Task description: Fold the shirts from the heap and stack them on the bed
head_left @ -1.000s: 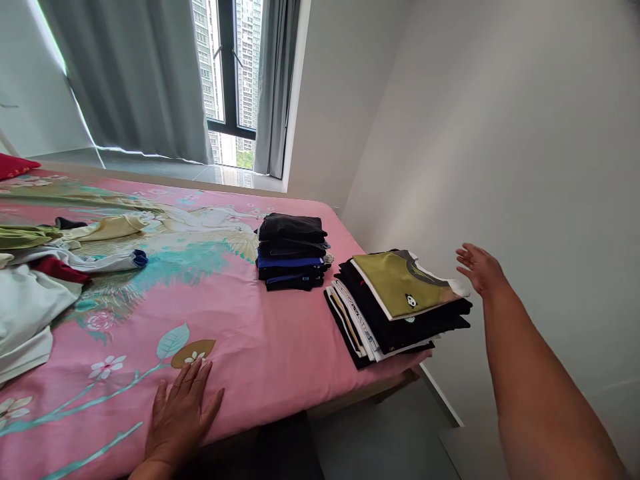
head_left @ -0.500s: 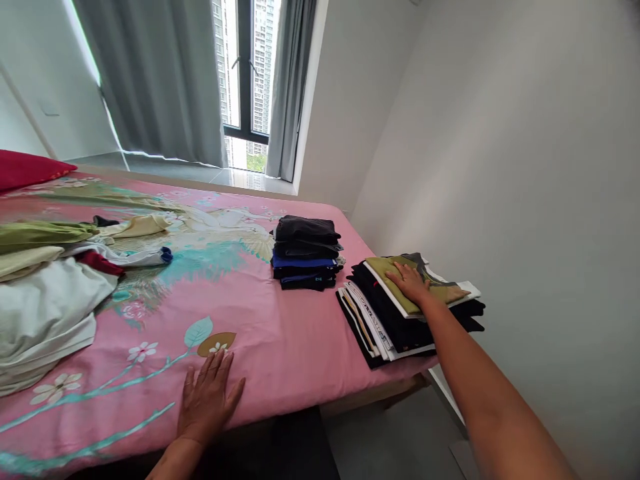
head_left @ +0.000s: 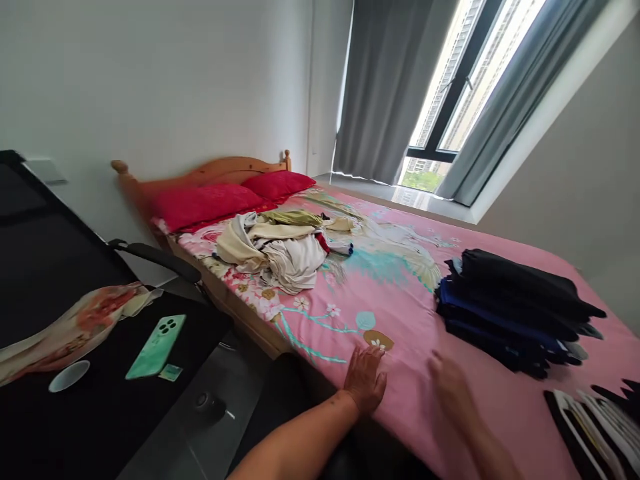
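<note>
My left hand (head_left: 365, 380) lies flat on the pink flowered bedsheet (head_left: 400, 313) near the bed's front edge, fingers spread. Just to its right, my right hand (head_left: 453, 390) is over the sheet, smeared by motion, and its fingers are unclear. A stack of dark folded clothes (head_left: 510, 313), black and blue, stands beyond my right hand. At the lower right corner a second folded pile (head_left: 595, 427), with white and black edges, is cut off by the frame. A loose heap of unfolded clothes (head_left: 295, 257), white, cream and olive, lies further back on the left.
Red pillows (head_left: 210, 203) rest against the wooden headboard (head_left: 215, 172). At left, a black chair (head_left: 165, 260) with an armrest stands beside the bed. A green phone (head_left: 157, 347), a white bowl-like dish (head_left: 69, 377) and a patterned cloth (head_left: 85, 313) lie on a black surface. Grey curtains (head_left: 390, 93) flank the window.
The view has swung left, bringing the headboard, chair and phone into sight. My right hand has left the olive shirt on the folded pile and moved left. My left hand stays on the sheet.
</note>
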`<state>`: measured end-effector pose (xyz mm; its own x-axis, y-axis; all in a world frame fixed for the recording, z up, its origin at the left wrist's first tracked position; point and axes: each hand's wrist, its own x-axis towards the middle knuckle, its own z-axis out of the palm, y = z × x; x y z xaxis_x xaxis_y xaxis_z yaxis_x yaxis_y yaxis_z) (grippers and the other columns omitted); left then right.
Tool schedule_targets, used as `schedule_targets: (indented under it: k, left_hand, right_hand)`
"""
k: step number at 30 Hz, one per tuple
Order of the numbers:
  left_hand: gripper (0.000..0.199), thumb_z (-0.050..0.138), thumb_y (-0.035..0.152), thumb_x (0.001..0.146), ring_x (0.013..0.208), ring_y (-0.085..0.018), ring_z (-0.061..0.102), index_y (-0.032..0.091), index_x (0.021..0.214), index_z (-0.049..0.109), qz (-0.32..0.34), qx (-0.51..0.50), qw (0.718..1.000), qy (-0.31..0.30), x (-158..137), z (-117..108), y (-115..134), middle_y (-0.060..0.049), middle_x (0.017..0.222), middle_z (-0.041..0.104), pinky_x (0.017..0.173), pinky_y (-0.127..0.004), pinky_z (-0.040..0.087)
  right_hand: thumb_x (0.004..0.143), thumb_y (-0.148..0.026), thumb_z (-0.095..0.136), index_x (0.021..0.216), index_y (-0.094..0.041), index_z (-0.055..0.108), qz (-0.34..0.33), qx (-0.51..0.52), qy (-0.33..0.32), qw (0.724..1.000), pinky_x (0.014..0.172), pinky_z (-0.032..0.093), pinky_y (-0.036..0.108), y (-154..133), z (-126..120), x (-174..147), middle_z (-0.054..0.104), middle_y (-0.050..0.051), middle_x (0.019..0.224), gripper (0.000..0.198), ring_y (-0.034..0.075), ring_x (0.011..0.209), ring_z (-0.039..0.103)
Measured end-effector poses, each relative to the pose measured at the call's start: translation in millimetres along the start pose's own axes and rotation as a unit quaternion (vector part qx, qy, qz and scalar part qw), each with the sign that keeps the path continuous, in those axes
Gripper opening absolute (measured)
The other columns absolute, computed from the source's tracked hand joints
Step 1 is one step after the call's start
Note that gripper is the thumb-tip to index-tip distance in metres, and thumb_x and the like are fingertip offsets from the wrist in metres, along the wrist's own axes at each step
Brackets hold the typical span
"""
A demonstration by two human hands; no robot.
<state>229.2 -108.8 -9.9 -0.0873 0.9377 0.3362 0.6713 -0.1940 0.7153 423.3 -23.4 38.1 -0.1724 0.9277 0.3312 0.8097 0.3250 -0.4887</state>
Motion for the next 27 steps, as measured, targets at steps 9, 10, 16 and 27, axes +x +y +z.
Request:
schedule_targets:
  k: [9, 10, 16, 27]
  left_hand:
    - [0.029, 0.049, 0.025, 0.085, 0.12, -0.02, 0.051, 0.021, 0.113, 0.056, -0.058, -0.188, 0.977, 0.079, -7, -28, -25, -0.01, 0.123, 0.057, 0.107, -0.042, 0.04]
    - [0.03, 0.05, 0.023, 0.083, 0.12, -0.02, 0.051, 0.021, 0.112, 0.057, -0.04, -0.168, 0.983, 0.068, -4, -37, -32, -0.01, 0.123, 0.057, 0.107, -0.042, 0.04]
    - [0.034, 0.049, 0.017, 0.08, 0.13, -0.024, 0.042, 0.019, 0.113, 0.06, 0.031, 0.053, 0.991, 0.121, 65, -148, -106, -0.011, 0.128, 0.056, 0.11, -0.049, 0.032]
    - [0.026, 0.053, 0.02, 0.085, 0.115, -0.026, 0.051, 0.015, 0.109, 0.062, -0.132, 0.169, 0.951, 0.224, 239, -333, -161, -0.012, 0.124, 0.055, 0.1, -0.045, 0.04]
  right_hand:
    - [0.09, -0.039, 0.025, 0.124, -0.021, 0.056, -0.027, -0.127, -0.013, 0.992, 0.105, 0.019, 0.059, -84, 107, -48, 0.049, 0.011, 0.137, 0.05, 0.027, 0.129, 0.038]
    - [0.09, -0.04, 0.027, 0.121, -0.021, 0.058, -0.037, -0.126, -0.006, 0.991, 0.105, 0.021, 0.057, -83, 104, -47, 0.051, 0.011, 0.135, 0.048, 0.026, 0.127, 0.041]
    - [0.09, -0.041, 0.029, 0.114, -0.021, 0.061, -0.034, -0.126, 0.044, 0.991, 0.103, 0.025, 0.053, -83, 105, -41, 0.055, 0.012, 0.131, 0.044, 0.027, 0.122, 0.047]
    - [0.089, -0.042, 0.036, 0.114, -0.023, 0.061, -0.059, -0.129, 0.07, 0.987, 0.1, 0.028, 0.052, -73, 119, -38, 0.057, 0.011, 0.128, 0.04, 0.03, 0.118, 0.051]
